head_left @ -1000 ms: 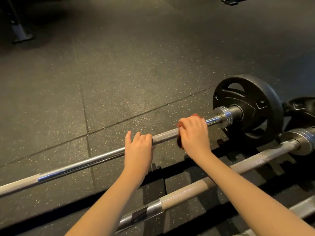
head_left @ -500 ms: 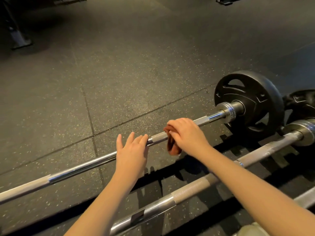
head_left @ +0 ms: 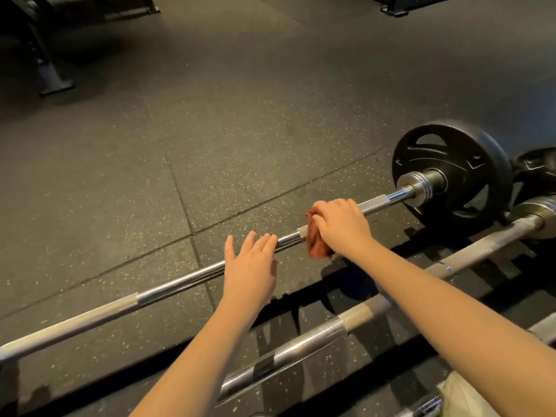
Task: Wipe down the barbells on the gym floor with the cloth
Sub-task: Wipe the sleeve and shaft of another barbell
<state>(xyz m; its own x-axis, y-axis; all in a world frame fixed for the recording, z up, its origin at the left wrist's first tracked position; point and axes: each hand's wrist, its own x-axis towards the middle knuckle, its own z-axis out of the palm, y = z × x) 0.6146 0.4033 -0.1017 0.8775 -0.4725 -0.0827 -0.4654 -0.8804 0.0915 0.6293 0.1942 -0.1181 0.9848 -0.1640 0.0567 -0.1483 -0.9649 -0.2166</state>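
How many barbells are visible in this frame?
3: the far barbell under the cloth, the middle barbell nearer the person, and a sliver of a third barbell at the right edge. More may lie out of frame.

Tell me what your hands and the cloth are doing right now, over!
Right hand grips cloth around far barbell. Left hand open, fingers on same bar. Nothing in the way; near barbell untouched.

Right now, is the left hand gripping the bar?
No, the left hand lies with fingers straight over the bar; the right hand holds the cloth.
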